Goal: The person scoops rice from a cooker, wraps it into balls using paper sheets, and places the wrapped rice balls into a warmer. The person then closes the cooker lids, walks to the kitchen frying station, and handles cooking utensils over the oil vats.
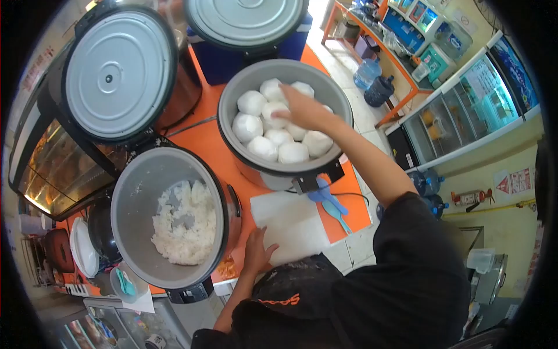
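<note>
My right hand (307,111) reaches into the far rice cooker pot (228,103), over several round white bundles (246,127) that look like rice wrapped in paper or plastic. Its thumb and fingers are apart above the bundles, and its palm side is hidden. My left hand (256,252) rests with spread fingers at the left edge of a stack of white sheets (293,224) on the orange table. Left of it, a second rice cooker (135,224) stands uncovered, with loose white rice (189,232) heaped inside.
Raised lids (122,75) stand behind the cookers. Blue spoons or paddles (332,203) lie right of the sheets. A glass display case (49,157) is at the left. A cup with a turquoise utensil (125,282) sits near the front left. A glass-door fridge (459,110) stands at the right.
</note>
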`<state>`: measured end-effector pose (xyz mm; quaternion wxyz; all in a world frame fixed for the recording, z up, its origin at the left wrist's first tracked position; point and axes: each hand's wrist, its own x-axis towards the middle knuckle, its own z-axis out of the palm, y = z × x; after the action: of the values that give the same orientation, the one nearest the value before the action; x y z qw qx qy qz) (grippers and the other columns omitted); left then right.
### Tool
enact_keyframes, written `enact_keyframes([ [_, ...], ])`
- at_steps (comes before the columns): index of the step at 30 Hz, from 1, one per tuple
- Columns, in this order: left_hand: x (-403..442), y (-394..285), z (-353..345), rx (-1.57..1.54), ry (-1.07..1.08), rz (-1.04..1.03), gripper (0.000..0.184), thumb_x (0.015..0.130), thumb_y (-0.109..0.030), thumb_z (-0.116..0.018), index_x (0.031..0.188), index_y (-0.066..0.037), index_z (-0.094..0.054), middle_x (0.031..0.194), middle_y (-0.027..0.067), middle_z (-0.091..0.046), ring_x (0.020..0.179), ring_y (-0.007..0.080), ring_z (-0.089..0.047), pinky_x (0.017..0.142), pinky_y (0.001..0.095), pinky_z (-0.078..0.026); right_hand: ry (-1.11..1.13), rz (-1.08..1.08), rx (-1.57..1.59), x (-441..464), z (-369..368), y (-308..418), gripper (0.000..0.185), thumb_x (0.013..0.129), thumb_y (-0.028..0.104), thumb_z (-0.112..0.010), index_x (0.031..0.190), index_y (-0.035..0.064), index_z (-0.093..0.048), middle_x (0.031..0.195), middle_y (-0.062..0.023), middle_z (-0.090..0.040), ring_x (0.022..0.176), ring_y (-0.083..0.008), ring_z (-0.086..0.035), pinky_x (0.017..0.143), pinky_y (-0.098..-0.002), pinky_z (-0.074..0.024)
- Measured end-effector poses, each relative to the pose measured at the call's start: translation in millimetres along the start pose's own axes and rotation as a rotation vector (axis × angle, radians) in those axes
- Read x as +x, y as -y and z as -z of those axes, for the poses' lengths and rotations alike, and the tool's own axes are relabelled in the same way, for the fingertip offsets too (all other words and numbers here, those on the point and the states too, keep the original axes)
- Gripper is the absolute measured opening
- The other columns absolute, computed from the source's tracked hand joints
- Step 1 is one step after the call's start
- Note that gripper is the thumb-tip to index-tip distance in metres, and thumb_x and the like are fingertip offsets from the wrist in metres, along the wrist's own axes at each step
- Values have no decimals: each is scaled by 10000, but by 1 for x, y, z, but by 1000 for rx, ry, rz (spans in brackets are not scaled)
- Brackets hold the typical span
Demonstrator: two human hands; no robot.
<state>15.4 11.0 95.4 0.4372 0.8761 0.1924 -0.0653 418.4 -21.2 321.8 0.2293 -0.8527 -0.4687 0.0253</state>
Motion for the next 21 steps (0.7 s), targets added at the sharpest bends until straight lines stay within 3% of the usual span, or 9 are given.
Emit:
enact_keyframes([
  [3,8,5,-29,302,56,-95,967,816,-548,-760,1592,-203,-298,1641,228,-163,1507,462,-163,1143,690,-204,-499,119,468,-69,59,25,372,1007,316,-626,1179,-13,-618,1058,-141,-688,942,-213,-658,785,-341,-527],
  [5,13,14,-51,468,193,-37,1077,791,-635,-735,1635,-272,-173,1694,197,24,1539,483,-3,1128,763,-113,-919,-12,798,-147,41,-1,235,1026,226,-599,945,5,-598,882,-12,-597,743,-92,-527,637,-252,-426],
  [7,18,19,-56,519,295,7,1110,785,-666,-720,1641,-289,-123,1694,179,99,1540,473,65,1128,769,-72,-988,-286,809,-216,7,-39,238,1025,179,-585,860,20,-521,827,36,-535,707,-75,-476,595,-251,-368],
  [10,19,22,-56,545,324,32,1132,774,-681,-721,1644,-290,-111,1694,167,140,1541,467,102,1131,767,-53,-591,-628,387,-287,-79,-75,218,971,202,-654,1023,-5,-613,889,-52,-617,785,-167,-576,675,-306,-454],
  [11,19,20,-57,548,316,31,1135,770,-681,-725,1644,-286,-117,1694,166,141,1541,466,103,1133,765,-54,-386,-659,363,-307,-107,-81,272,944,214,-687,1090,-10,-635,928,-90,-647,841,-218,-618,725,-343,-484],
  [13,19,-3,-46,531,288,64,1114,775,-628,-755,1637,-248,-161,1693,178,95,1538,472,81,1137,758,-77,-329,-416,124,-347,-178,-110,390,885,228,-743,1187,1,-649,1029,-166,-668,1017,-315,-628,849,-437,-487],
  [16,21,-13,-61,356,89,-17,1019,817,-549,-760,1614,-198,-231,1676,223,-69,1530,474,-68,1159,697,-153,-128,-603,35,-348,-178,-88,409,874,183,-744,1220,3,-619,1106,-192,-651,1095,-365,-596,894,-491,-463],
  [18,31,-6,-83,67,-108,-209,925,869,-483,-749,1591,-152,-276,1642,251,-201,1509,459,-210,1177,615,-252,-173,-633,110,-352,-179,-87,437,878,153,-724,1263,2,-582,1160,-206,-622,1093,-384,-588,917,-503,-449],
  [21,43,-64,-78,-506,331,95,767,998,-435,-627,1580,-96,-260,1566,250,-366,1422,400,-405,1121,458,-398,-352,-599,279,-361,-182,-51,407,877,110,-700,1247,-9,-578,1163,-197,-620,1071,-408,-588,946,-525,-431],
])
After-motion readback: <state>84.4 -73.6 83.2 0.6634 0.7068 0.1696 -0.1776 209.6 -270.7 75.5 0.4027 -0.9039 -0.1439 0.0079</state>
